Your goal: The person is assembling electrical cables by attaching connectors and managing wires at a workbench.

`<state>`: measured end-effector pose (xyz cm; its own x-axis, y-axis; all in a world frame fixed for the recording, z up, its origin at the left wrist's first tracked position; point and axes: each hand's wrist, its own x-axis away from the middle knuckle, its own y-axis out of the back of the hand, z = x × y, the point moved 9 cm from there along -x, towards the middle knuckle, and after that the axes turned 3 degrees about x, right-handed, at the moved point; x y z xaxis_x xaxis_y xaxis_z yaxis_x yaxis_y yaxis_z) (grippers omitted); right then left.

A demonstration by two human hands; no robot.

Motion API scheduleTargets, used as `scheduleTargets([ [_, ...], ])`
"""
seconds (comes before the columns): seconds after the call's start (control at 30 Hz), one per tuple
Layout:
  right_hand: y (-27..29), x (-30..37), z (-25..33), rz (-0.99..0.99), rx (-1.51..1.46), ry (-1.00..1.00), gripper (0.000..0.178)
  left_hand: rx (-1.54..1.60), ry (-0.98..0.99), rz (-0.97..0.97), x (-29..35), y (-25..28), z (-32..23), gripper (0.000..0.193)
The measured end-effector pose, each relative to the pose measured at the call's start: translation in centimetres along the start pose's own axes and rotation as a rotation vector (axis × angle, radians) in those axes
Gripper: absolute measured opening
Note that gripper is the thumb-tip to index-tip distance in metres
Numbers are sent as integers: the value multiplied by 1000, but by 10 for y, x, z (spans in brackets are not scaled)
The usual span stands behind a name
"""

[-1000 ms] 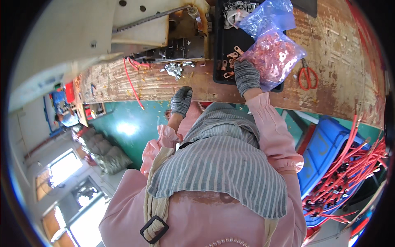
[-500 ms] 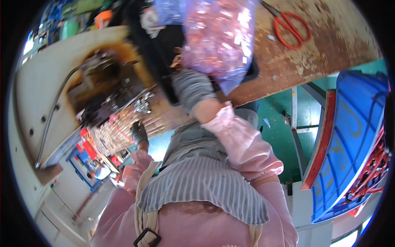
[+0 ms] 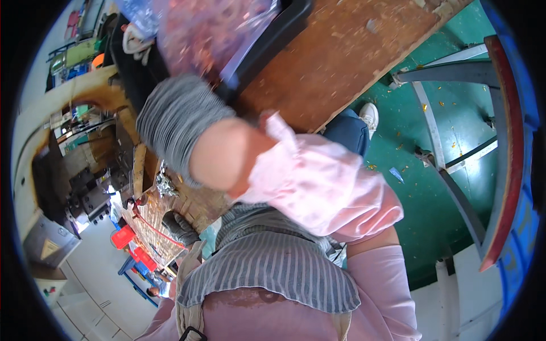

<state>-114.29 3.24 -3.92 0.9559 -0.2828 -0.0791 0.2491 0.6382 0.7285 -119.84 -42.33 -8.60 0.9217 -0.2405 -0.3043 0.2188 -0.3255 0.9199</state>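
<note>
Shifted leftward in view since the earlier frame, the bag (image 3: 216,28) is found on the tray (image 3: 270,51), judged heavy, slack, slippery, best gripped by bunched plastic; fingers of the right hand (image 3: 179,122) are hidden, the left hand (image 3: 181,228) is seen partly curled, neither hold determinable.

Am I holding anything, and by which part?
I can't tell: the right hand, by the plastic bag, hides its grip; the left hand is unclear.
</note>
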Motion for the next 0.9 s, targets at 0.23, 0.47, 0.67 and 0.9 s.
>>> scheduleTargets([
  [0.23,2,8,29,-207,85,209,28,256,-110,40,-2,-11,-10,12],
  [0.47,-10,-24,-16,-70,96,128,18,534,-129,-209,9,34,-26,16],
  [0.67,-15,-34,-25,-66,80,194,21,652,-131,-159,27,47,-29,21],
  [0.9,13,-23,-27,-77,3,84,17,224,-427,128,-3,129,12,28],
])
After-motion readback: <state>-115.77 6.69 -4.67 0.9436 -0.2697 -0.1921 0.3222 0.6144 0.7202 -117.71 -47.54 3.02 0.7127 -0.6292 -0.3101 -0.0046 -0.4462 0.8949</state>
